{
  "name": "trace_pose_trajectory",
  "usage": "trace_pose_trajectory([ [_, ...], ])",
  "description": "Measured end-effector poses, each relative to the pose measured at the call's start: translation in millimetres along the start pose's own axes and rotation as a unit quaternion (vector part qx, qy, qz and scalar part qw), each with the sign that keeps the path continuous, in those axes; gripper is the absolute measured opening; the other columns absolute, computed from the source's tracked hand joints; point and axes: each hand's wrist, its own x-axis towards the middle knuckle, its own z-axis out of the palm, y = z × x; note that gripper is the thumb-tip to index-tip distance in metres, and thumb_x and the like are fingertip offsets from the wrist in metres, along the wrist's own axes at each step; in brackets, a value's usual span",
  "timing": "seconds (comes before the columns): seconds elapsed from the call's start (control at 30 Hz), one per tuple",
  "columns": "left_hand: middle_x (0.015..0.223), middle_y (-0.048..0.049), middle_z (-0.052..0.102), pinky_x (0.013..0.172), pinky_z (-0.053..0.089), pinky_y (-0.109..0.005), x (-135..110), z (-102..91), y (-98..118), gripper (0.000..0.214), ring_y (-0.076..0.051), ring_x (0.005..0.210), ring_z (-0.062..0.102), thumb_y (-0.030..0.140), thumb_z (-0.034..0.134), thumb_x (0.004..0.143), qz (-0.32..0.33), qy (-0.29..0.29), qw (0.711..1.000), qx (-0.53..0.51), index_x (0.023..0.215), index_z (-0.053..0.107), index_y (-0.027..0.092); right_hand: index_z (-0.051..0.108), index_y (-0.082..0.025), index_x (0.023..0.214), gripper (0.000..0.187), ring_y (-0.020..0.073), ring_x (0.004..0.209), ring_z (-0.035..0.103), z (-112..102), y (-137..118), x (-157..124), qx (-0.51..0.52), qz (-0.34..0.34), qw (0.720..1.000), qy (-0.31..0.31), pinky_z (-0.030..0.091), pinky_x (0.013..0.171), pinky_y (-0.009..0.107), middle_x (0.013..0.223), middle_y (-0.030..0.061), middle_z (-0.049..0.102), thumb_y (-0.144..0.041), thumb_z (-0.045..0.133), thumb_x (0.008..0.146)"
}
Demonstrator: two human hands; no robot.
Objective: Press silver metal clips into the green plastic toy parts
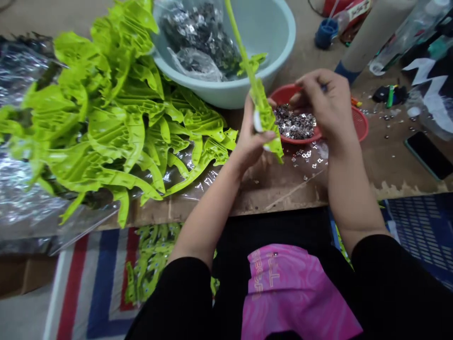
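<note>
One left hand (249,134) holds a serrated lime-green plastic leaf (265,118).

This looks like a small craft workshop, perhaps set up at home. A scuffed wooden work table (389,163) runs across the view, scattered with loose sequins (304,158). At ten o'clock, lime-green plastic leaf sprays (106,118) lie heaped on a silvery plastic sheet (21,198). At twelve, a pale blue plastic basin (283,38) holds bagged metallic sequins (198,28). A red plastic basket (361,123) sits at one o'clock, a cardboard tube (375,33) at two, and a smartphone (429,155) at three. Below the table edge at eight o'clock, a striped woven mat (88,288) lies under more green sprays (152,259).
</note>
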Motion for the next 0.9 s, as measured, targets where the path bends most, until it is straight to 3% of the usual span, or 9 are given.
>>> trace_pose_trajectory([
  [0.07,0.144,-0.0102,0.066,0.107,0.063,-0.053,1,-2.8,6,0.08,-0.038,0.145,0.058,0.064,0.076,0.061,-0.04,-0.046,0.991,-0.122,0.133,0.063,0.031,0.074,-0.022,0.096,0.015,0.0256,0.101,0.076,-1,16,14,-0.192,0.019,0.979,-0.07,0.063,0.103,0.047,0.099,0.0051,0.08,-0.029,0.082,0.084],
  [0.13,0.141,-0.0077,0.069,0.104,0.065,-0.056,-5,-7.8,10,0.066,-0.037,0.144,0.061,0.049,0.071,0.064,-0.049,-0.047,0.98,-0.187,0.128,0.064,0.032,0.075,-0.021,0.091,0.019,0.0279,0.1,0.075,2,26,18,-0.328,0.052,0.929,-0.165,0.06,0.104,0.05,0.098,0.0054,0.08,-0.01,0.079,0.076],
  [0.23,0.144,-0.0027,0.068,0.105,0.066,-0.059,-14,-14.6,15,0.066,-0.037,0.149,0.059,0.035,0.066,0.064,-0.054,-0.013,0.971,-0.233,0.129,0.063,0.035,0.075,-0.021,0.088,0.019,0.0282,0.102,0.075,5,26,16,-0.37,0.039,0.907,-0.198,0.058,0.105,0.048,0.097,0.0047,0.079,-0.005,0.071,0.077],
  [0.4,0.151,0.0035,0.066,0.105,0.066,-0.061,-14,-13.5,22,0.067,-0.035,0.154,0.056,0.029,0.05,0.08,-0.068,-0.018,0.944,-0.322,0.146,0.056,0.042,0.072,-0.025,0.087,0.009,0.0306,0.106,0.073,-12,23,12,-0.295,0.006,0.953,-0.064,0.057,0.11,0.05,0.103,0.0065,0.081,-0.018,0.073,0.081],
  [0.47,0.145,0.0029,0.07,0.109,0.064,-0.062,-12,-9.5,25,0.064,-0.036,0.155,0.055,0.029,0.042,0.089,-0.083,0.017,0.935,-0.343,0.15,0.054,0.043,0.07,-0.027,0.085,0.009,0.0295,0.104,0.074,-18,29,11,-0.252,0.005,0.967,-0.021,0.059,0.108,0.05,0.103,0.0055,0.081,-0.025,0.077,0.08],
  [0.6,0.145,0.0009,0.072,0.123,0.055,-0.062,-11,0.5,32,0.062,-0.034,0.162,0.047,0.031,0.031,0.101,-0.12,0.109,0.905,-0.394,0.161,0.045,0.036,0.057,-0.031,0.084,0.032,0.0273,0.092,0.075,-17,39,9,-0.122,0.033,0.991,0.031,0.064,0.087,0.049,0.097,0.0028,0.079,-0.042,0.086,0.077],
  [0.73,0.152,-0.0033,0.068,0.124,0.051,-0.065,-12,6.5,31,0.068,-0.031,0.158,0.052,0.02,0.027,0.102,-0.121,0.121,0.892,-0.418,0.169,0.028,0.029,0.047,-0.03,0.084,0.047,0.0244,0.092,0.076,-3,32,2,-0.001,0.03,0.999,0.027,0.066,0.087,0.046,0.095,0.0007,0.078,-0.047,0.09,0.075],
  [0.83,0.151,-0.0032,0.068,0.123,0.054,-0.061,-11,5.0,17,0.067,-0.029,0.15,0.061,0.019,0.04,0.097,-0.103,0.113,0.92,-0.362,0.163,0.038,0.031,0.045,-0.029,0.084,0.048,0.021,0.089,0.078,9,16,-9,0.086,0.012,0.996,-0.024,0.068,0.086,0.042,0.101,-0.0005,0.079,-0.042,0.091,0.075],
  [0.9,0.142,-0.0007,0.073,0.116,0.061,-0.056,-9,2.7,6,0.069,-0.03,0.141,0.067,0.028,0.061,0.087,-0.064,0.075,0.946,-0.31,0.154,0.05,0.035,0.045,-0.028,0.084,0.048,0.02,0.089,0.078,17,3,-17,0.113,0.021,0.992,-0.051,0.069,0.085,0.041,0.103,-0.0012,0.079,-0.042,0.09,0.076],
])
